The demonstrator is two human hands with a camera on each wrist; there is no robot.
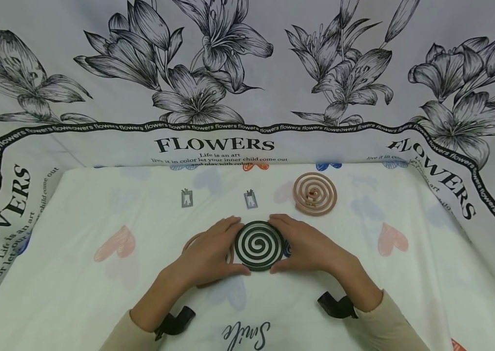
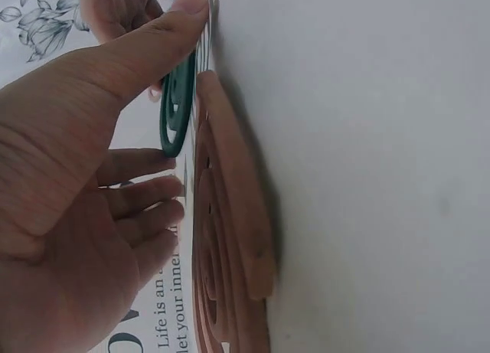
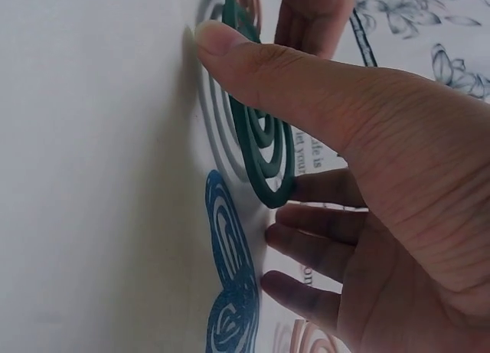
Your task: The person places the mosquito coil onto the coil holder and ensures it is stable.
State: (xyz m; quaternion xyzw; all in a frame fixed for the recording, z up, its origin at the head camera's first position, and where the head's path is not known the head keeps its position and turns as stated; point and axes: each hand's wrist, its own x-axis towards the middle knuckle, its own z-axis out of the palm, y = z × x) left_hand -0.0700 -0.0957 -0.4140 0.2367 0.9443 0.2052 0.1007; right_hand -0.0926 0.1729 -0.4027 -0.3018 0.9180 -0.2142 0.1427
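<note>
A dark green spiral coil [image 1: 259, 245] lies flat between both hands in the head view, held by its edges a little above the cloth. The left hand [image 1: 212, 251] grips its left side, thumb at the near edge and fingertips at the far edge. On the opposite side, the right hand [image 1: 306, 243] grips it the same way. Both wrist views show the green coil [image 2: 176, 112] [image 3: 260, 131] edge-on. Under and beside the left hand is a brown coil [image 2: 230, 215], mostly covered by that hand in the head view.
Another brown coil [image 1: 315, 194] lies on the patterned cloth [image 1: 76, 209] beyond the right hand. Two small metal stands [image 1: 187, 198] [image 1: 250, 199] lie beyond the left hand and the green coil. A flower-printed sheet [image 1: 273, 87] rises behind the surface.
</note>
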